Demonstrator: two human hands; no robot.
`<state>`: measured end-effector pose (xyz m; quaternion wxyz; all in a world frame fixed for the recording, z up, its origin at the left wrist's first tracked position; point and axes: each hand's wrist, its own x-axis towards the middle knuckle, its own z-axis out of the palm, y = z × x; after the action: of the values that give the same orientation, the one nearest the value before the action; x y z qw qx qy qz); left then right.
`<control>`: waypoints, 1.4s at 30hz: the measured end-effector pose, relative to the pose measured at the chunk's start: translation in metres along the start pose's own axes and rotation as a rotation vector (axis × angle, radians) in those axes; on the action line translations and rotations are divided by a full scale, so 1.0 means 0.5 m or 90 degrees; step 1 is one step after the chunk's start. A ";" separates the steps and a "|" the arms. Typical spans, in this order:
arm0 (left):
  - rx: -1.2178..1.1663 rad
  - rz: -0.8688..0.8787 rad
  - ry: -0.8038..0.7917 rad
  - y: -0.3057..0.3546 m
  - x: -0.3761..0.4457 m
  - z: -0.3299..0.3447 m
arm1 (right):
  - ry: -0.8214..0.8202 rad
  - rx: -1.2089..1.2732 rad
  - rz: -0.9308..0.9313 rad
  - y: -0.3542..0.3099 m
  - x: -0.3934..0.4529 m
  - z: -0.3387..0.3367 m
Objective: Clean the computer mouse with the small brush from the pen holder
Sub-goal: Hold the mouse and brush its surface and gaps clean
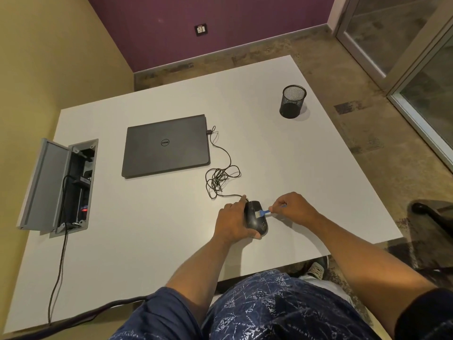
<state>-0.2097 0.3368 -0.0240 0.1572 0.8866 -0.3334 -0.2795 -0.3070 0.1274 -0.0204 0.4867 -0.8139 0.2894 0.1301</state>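
Black mouse [255, 218] sits near the front edge of the white table [147, 241], right of centre. Left hand [232, 223] wraps its left side, thumb under the near end. Right hand [295, 207] pinches the blue brush [265, 212] — bristles touching the mouse's top. Cable [220, 177] runs in a loose tangle to the closed laptop [165, 146], farther left. Mesh holder [293, 101] stands upright, far right — well apart from the hands.

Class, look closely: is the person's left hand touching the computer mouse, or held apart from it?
Touching. The head view shows the left hand wrapped along the side of the mouse, thumb tucked under its near end, with no gap, while the right hand works the small blue brush.
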 end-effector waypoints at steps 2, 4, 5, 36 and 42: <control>-0.004 -0.003 0.002 0.001 -0.001 0.000 | 0.040 -0.019 -0.018 -0.009 0.002 0.004; -0.008 -0.006 -0.001 0.001 -0.001 -0.001 | 0.047 -0.035 -0.027 -0.015 0.003 0.004; -0.006 -0.006 -0.002 0.002 -0.001 -0.001 | 0.037 -0.044 -0.025 -0.016 0.004 0.003; -0.006 -0.001 0.005 -0.002 0.000 0.001 | -0.116 -0.038 -0.024 -0.014 0.020 -0.018; -0.006 -0.004 0.001 -0.002 0.001 0.000 | -0.040 -0.024 -0.036 -0.013 0.021 -0.014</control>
<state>-0.2087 0.3370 -0.0248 0.1604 0.8872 -0.3290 -0.2808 -0.2952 0.1197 -0.0176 0.4836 -0.8262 0.2488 0.1471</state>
